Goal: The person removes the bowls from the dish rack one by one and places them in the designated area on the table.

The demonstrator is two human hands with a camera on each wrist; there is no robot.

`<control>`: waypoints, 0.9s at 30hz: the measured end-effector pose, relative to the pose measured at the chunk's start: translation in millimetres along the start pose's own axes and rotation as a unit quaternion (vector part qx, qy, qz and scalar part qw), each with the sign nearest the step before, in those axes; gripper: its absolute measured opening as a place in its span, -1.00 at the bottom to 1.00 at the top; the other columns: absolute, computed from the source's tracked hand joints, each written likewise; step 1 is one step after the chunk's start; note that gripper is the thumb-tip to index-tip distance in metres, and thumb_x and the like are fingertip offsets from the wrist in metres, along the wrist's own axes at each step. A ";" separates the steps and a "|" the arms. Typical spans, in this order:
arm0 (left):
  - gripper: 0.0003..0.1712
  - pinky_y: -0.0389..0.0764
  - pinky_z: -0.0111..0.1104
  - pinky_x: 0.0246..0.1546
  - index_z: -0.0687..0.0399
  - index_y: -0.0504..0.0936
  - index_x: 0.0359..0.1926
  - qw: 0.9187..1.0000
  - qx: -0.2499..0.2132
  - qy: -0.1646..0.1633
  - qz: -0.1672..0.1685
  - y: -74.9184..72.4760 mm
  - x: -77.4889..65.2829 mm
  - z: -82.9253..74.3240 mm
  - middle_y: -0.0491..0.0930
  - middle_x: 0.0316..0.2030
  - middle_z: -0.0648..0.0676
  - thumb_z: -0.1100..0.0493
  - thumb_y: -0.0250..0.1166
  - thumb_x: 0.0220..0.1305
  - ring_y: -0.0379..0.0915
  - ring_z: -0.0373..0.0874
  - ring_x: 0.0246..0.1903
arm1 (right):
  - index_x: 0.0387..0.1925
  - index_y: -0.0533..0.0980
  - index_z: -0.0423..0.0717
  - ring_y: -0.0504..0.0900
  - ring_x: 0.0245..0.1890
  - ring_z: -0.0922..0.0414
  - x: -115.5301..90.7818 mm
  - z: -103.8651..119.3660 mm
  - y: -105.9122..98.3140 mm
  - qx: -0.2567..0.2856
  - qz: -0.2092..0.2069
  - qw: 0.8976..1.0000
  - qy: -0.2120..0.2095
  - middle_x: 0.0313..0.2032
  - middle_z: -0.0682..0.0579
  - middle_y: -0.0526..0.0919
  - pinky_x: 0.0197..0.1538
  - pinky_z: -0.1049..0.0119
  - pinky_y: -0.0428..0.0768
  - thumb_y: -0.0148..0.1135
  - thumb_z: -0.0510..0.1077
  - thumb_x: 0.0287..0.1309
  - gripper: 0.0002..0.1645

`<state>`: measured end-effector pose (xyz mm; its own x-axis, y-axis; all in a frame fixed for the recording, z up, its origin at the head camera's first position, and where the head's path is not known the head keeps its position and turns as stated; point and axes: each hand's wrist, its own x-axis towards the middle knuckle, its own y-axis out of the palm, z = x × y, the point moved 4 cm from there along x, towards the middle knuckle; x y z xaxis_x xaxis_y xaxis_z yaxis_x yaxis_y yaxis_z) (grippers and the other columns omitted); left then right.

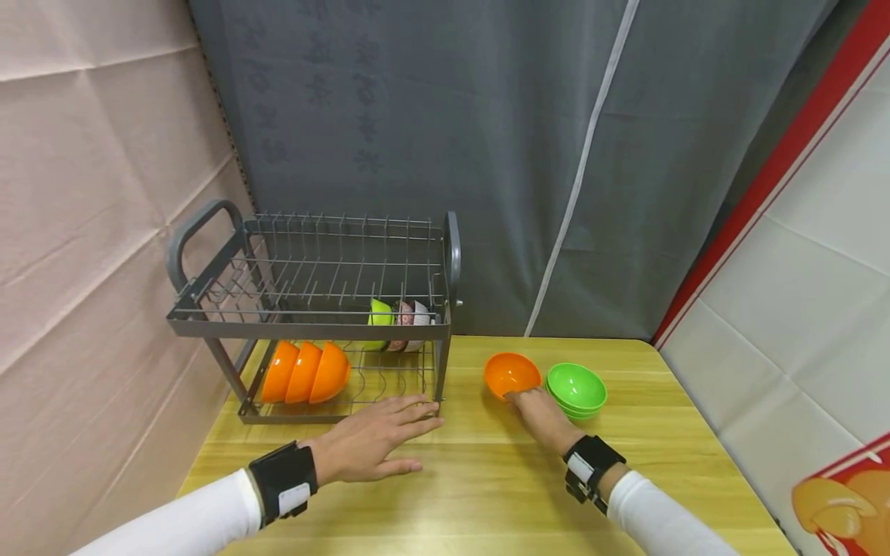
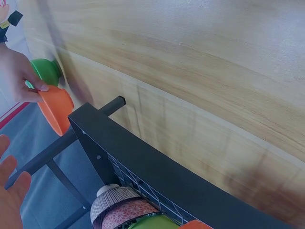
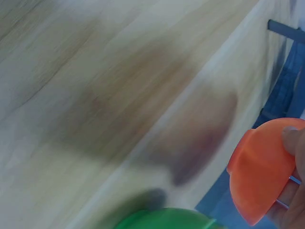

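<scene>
My right hand (image 1: pixel 544 421) pinches the near rim of an orange bowl (image 1: pixel 512 371), thumb on one side and fingers on the other; the right wrist view shows the orange bowl (image 3: pixel 262 167) tilted above the table. Close beside it on the right stand stacked green bowls (image 1: pixel 575 386). My left hand (image 1: pixel 375 442) holds nothing, its fingers spread by the front right corner of the grey two-tier dish rack (image 1: pixel 313 332). On the lower tier, several orange bowls (image 1: pixel 304 373) stand on edge at the left. Farther right are a light green bowl (image 1: pixel 379 315), a pink patterned bowl (image 2: pixel 131 212) and a white striped bowl (image 2: pixel 114 198).
Wire slots span the upper tier, with raised handles (image 1: pixel 452 259) at both ends. The wooden table (image 1: pixel 473 494) reaches back to a grey curtain (image 1: pixel 514 154). A pale cloth (image 1: pixel 90 232) hangs at the left, and a white panel (image 1: pixel 820 309) with a red border bounds the right.
</scene>
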<state>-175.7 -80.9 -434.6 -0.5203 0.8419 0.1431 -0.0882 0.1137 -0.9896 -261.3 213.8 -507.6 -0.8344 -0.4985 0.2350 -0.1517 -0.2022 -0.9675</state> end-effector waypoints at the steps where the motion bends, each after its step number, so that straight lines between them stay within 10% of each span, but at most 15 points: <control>1: -0.23 0.37 0.00 0.47 -0.18 0.21 0.56 1.000 0.001 0.000 0.000 0.1 -0.2 0.2 0.22 0.54 0.03 -0.40 -0.18 0.51 0.14 0.01 0.54 | -0.36 0.69 -0.06 0.71 -0.44 0.13 0.0 -1.7 1.7 0.004 0.000 1.000 0.005 -0.46 0.06 0.75 -0.34 0.16 0.68 0.42 -0.27 0.14 -0.94; 9: -0.23 0.38 -0.02 0.47 -0.19 0.21 0.56 1.000 0.007 0.001 -0.005 -0.6 -2.1 0.8 0.24 0.54 0.02 -0.41 -0.17 0.50 0.13 -0.02 0.54 | -0.53 0.57 -0.02 0.31 -0.60 0.29 -3.2 -10.8 16.2 -0.001 0.036 0.999 0.022 -0.65 0.23 0.40 -0.48 0.36 0.40 0.34 -0.29 0.19 -0.79; 27: -0.21 0.37 0.00 0.46 -0.17 0.23 0.55 1.000 0.000 -0.005 -0.009 0.3 -4.8 2.7 0.19 0.56 -0.01 -0.41 -0.17 0.50 0.16 0.02 0.53 | -0.45 0.63 -0.03 0.46 -0.61 0.27 -4.6 -12.0 23.1 0.011 0.053 0.998 0.037 -0.63 0.19 0.53 -0.53 0.30 0.47 0.38 -0.26 0.18 -0.88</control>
<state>-175.5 -86.3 -435.5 -0.5279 0.8340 0.1603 -0.0972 0.1282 -0.9870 -267.3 221.6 -532.1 -0.8824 -0.4542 0.1223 -0.0492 -0.1694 -0.9843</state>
